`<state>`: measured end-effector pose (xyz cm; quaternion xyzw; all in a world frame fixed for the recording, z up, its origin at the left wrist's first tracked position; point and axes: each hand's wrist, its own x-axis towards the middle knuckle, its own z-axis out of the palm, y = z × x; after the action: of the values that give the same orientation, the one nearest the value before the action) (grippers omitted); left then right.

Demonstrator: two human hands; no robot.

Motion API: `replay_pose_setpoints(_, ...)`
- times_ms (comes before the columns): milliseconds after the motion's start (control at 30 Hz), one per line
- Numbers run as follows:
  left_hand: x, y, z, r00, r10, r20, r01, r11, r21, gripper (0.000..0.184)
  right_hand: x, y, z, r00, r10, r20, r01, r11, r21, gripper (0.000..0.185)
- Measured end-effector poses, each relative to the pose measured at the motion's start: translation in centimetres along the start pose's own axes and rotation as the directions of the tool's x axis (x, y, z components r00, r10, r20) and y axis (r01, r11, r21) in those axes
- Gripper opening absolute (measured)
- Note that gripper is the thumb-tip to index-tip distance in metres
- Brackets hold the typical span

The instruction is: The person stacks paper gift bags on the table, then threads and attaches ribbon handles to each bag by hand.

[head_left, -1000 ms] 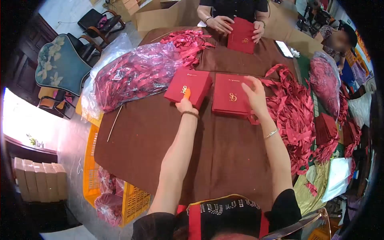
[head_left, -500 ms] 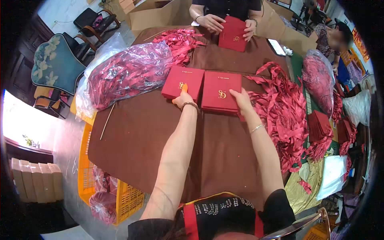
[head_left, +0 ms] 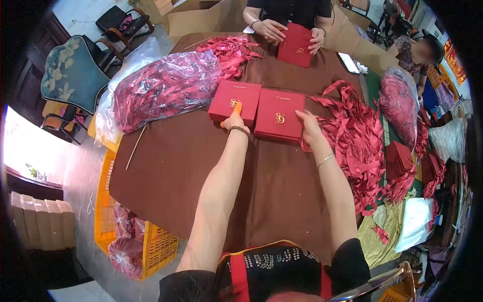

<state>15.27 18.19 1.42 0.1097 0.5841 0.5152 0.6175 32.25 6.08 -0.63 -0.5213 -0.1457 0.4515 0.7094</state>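
Note:
Two stacks of flat red pieces with gold lettering lie side by side on the brown-covered table. My left hand (head_left: pixel 234 120), with orange covers on some fingertips, grips the near edge of the left stack (head_left: pixel 244 93), an orange-tipped finger on top. My right hand (head_left: pixel 309 127) holds the right edge of the right stack (head_left: pixel 278 108), thumb on top and the other fingers mostly hidden at its side. Loose dark-red ribbons (head_left: pixel 352 146) lie heaped just right of my right hand. Across the table, another person's hands (head_left: pixel 271 31) hold a similar red piece (head_left: pixel 295 45).
A clear plastic bag of red ribbons (head_left: pixel 163 88) lies at the left on the brown table cover (head_left: pixel 176 186), near a thin stick (head_left: pixel 136 147). A phone (head_left: pixel 348 63) rests at the far right. Below the left edge stands a yellow crate (head_left: pixel 160 251). More red stacks (head_left: pixel 400 161) sit at right.
The left stack and my left hand have shifted slightly to the right and away from me, up against the right stack. My right hand stays at the right stack's edge.

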Motion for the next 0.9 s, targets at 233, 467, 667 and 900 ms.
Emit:
replay_pose_setpoints(233, 5.1, -0.9, -3.6, 0.914, 0.002, 0.406, 0.145, 0.932, -0.331, 0.050, -3.3, -2.3, -0.5, 0.999, -0.020, -0.038, 0.010, 0.968, -0.252, 0.045)
replay_pose_setpoints(467, -1.4, 6.2, -13.8, 0.618, 0.074, 0.783, 0.084, 0.984, -0.158, 0.039, -10.8, -4.8, -0.2, 0.944, -0.028, 0.330, 0.178, 0.883, -0.434, 0.056)
replay_pose_setpoints(667, -5.8, 7.9, -16.7, 0.181, -0.516, 0.837, -0.348, 0.763, 0.545, 0.057, -13.7, -3.0, -0.3, 0.919, 0.080, 0.386, 0.043, 0.953, -0.301, 0.089)
replay_pose_setpoints(900, -9.8, 6.0, -13.1, -0.014, -0.761, 0.648, -0.879, 0.319, 0.356, 0.066, -19.4, -2.0, 2.0, 0.703, 0.459, 0.543, 0.019, 0.751, -0.660, 0.089)
